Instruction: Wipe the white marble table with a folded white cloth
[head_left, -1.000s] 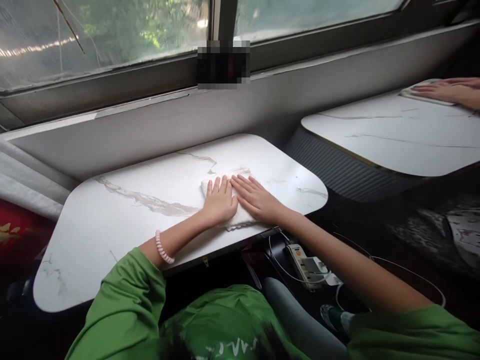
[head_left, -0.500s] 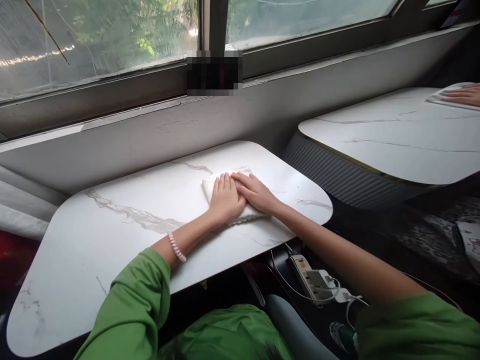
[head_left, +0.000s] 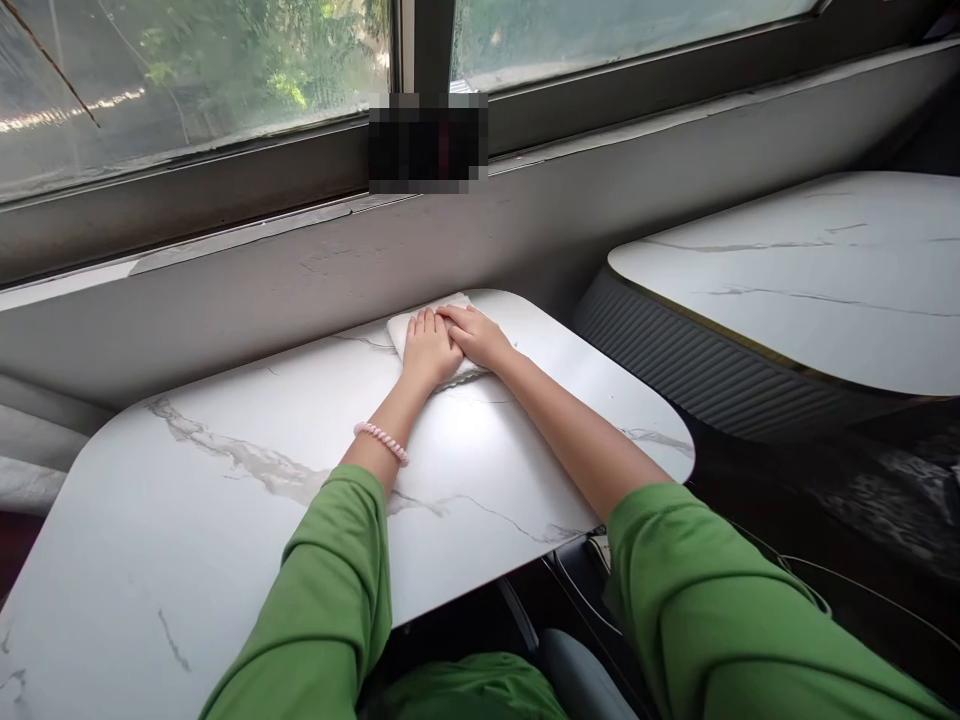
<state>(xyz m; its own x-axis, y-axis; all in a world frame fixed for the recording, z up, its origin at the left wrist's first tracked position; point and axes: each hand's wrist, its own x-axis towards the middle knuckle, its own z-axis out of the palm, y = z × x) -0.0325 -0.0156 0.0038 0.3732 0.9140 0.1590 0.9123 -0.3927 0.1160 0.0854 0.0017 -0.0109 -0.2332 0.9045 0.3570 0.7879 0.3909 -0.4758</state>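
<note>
Left hand (head_left: 432, 350) and right hand (head_left: 480, 338) pressed flat on white cloth (head_left: 399, 328), touching, fingers together. Cloth sat at far edge of marbled table (head_left: 225, 540).

We see off-white on the cloth (head_left: 400, 330), pink on the coiled bracelet (head_left: 382, 441) and plain green on both sleeves (head_left: 330, 570); our near tabletop (head_left: 225, 570) is white with grey-beige marbling, the far tabletop (head_left: 825, 270) white with thin grey veins, a yellowish edge (head_left: 750, 350) and grey ribbing (head_left: 697, 375) below
</note>
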